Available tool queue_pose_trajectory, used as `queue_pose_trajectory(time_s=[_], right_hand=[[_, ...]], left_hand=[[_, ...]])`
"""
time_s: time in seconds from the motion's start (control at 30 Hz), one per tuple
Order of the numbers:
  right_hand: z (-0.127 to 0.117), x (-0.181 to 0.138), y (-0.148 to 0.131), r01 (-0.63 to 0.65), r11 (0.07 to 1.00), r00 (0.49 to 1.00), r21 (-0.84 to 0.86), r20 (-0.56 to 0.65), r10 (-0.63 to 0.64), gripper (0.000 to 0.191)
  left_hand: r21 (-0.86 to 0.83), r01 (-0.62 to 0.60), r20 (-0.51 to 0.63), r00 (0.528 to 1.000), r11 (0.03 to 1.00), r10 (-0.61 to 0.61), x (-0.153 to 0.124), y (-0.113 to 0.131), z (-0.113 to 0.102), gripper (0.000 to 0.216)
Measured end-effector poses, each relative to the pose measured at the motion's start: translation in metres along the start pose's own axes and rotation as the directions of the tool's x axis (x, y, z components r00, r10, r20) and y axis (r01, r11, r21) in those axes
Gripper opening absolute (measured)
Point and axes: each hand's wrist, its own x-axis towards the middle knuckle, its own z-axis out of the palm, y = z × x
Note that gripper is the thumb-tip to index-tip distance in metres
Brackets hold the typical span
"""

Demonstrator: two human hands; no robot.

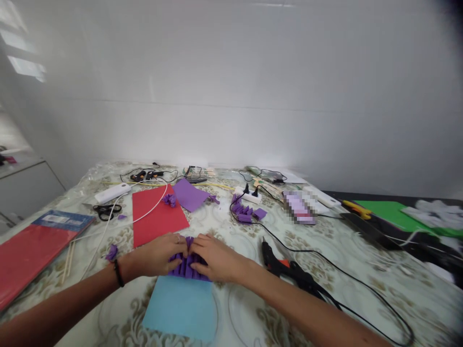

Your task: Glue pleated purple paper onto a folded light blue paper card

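Observation:
At the centre front, pleated purple paper (186,271) lies across the top of a light blue sheet (180,308). My left hand (161,254) grips its left side, with thumb and fingers closed on the folds. On the other side my right hand (216,259) pinches the same paper, and the fingertips of both hands nearly meet. The hands hide part of the folds. Behind them a red sheet (155,217) carries a crumpled purple scrap (169,200). A black glue gun (289,272) lies to the right of my right forearm.
Black scissors (106,210) and a red packet (39,250) lie left. Further back are a purple sheet (190,195), a white power strip (248,194) with plugs and folded purple pieces (244,211). A phone (299,207) lies right. The glue gun's black cable curves across the table's right side.

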Motion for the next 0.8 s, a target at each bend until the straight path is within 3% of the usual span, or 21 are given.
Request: queue_pose_trajectory(time_s=[0.1, 0.2, 0.37, 0.53, 0.63, 0.73, 0.8], right_hand=[[0.001, 0.002, -0.004, -0.09, 0.996, 0.996, 0.008, -0.007, 0.09, 0.015], [0.006, 0.005, -0.01, -0.228, 0.972, 0.971, 0.06, -0.057, 0.231, 0.011], [0.008, -0.001, -0.014, -0.372, 0.891, 0.912, 0.259, -0.073, 0.402, 0.024], [-0.008, -0.025, -0.002, -0.322, 0.835, 0.916, 0.446, -0.075, 0.393, 0.047], [-0.019, -0.041, 0.007, -0.281, 0.824, 0.934, 0.493, -0.056, 0.352, 0.064], [-0.028, -0.048, 0.01, -0.252, 0.859, 0.957, 0.447, -0.015, 0.288, 0.071], [-0.034, -0.048, 0.008, -0.218, 0.927, 0.975, 0.304, 0.019, 0.223, 0.07]], left_hand=[[0.044, -0.007, 0.002, 1.0, 0.999, 0.007, 0.001, -0.004, 0.004, 0.029], [0.079, -0.042, 0.013, 0.999, 0.996, 0.041, 0.004, -0.003, 0.007, 0.021], [0.14, -0.043, -0.017, 0.999, 0.989, 0.046, 0.001, 0.004, -0.004, 0.016], [0.173, 0.011, -0.112, 0.994, 0.985, 0.009, -0.019, 0.011, -0.025, 0.019], [0.186, -0.002, -0.105, 0.994, 0.983, 0.022, -0.029, 0.014, -0.032, 0.023], [0.229, -0.059, -0.024, 0.998, 0.972, 0.066, -0.031, 0.019, -0.035, 0.036], [0.248, -0.112, 0.028, 0.994, 0.962, 0.108, -0.029, 0.023, -0.036, 0.038]])
